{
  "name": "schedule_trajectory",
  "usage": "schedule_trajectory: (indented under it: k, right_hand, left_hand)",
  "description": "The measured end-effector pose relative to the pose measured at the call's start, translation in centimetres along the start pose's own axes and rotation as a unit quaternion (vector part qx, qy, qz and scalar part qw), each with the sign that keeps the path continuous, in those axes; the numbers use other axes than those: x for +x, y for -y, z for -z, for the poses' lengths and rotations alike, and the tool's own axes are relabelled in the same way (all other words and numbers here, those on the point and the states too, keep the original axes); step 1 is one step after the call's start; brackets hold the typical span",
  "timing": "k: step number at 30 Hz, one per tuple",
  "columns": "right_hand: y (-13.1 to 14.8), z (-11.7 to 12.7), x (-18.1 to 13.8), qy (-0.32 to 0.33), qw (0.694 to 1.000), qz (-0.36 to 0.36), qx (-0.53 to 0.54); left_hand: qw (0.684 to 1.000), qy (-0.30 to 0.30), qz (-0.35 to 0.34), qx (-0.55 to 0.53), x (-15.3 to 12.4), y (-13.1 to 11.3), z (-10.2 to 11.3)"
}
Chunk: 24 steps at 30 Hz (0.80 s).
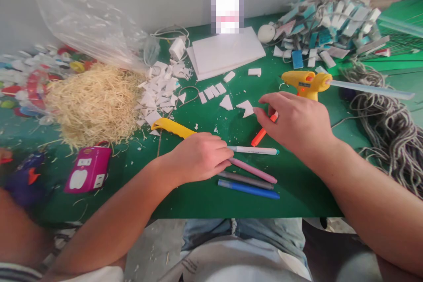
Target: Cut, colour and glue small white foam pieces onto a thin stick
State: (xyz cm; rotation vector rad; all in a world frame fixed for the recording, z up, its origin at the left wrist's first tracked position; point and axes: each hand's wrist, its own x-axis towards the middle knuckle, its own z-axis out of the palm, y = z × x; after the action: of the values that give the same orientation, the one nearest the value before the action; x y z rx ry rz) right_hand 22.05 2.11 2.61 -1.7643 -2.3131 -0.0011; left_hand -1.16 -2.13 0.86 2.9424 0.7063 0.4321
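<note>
My left hand (205,155) is closed, palm down, with its fingertips over the left ends of a white marker (256,150) and a pink marker (254,170). Those fingers hide what they hold, if anything. Below them lie a grey marker (247,180) and a blue marker (249,189), roughly side by side. My right hand (292,116) hovers with thumb and forefinger apart, around the upper end of an orange marker (260,135). Just beyond that hand stands a yellow hot glue gun (299,81) with a clear glue stick. A yellow utility knife (173,128) points under my left hand.
White cut pieces (161,90) and white boards (228,53) lie further back. Straw-like shreds (95,101) and a magenta box (88,169) are at left. Grey yarn (390,114) and heaped blue-and-white blocks (330,22) fill the right. Another person's arm (20,229) shows at far left.
</note>
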Motion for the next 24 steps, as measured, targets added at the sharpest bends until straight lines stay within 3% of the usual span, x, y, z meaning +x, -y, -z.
schedule_trajectory:
  k: [5,9,12,18,24]
  right_hand:
    - [-0.6,-0.6,0.0,-0.06,0.987,0.124,0.082]
    - [-0.8,-0.6,-0.1,-0.088,0.936,0.281,0.191]
    - [-0.7,-0.5,-0.3,-0.055,0.901,0.369,0.221]
    - [-0.5,-0.7,-0.1,0.052,0.911,0.38,0.155]
    - [-0.3,-1.6,0.2,0.083,0.928,0.343,0.119]
  left_hand:
    - [0.999,-0.035,-0.01,0.034,0.2,0.3,0.0]
    - [0.995,-0.09,0.028,0.032,0.0,1.0,0.4]
    - [0.992,-0.115,0.043,0.017,-0.2,1.5,0.8]
    - [0.994,-0.078,0.069,0.044,-0.4,1.6,0.6]
    - [0.99,-0.046,0.127,0.028,0.0,1.7,-1.2]
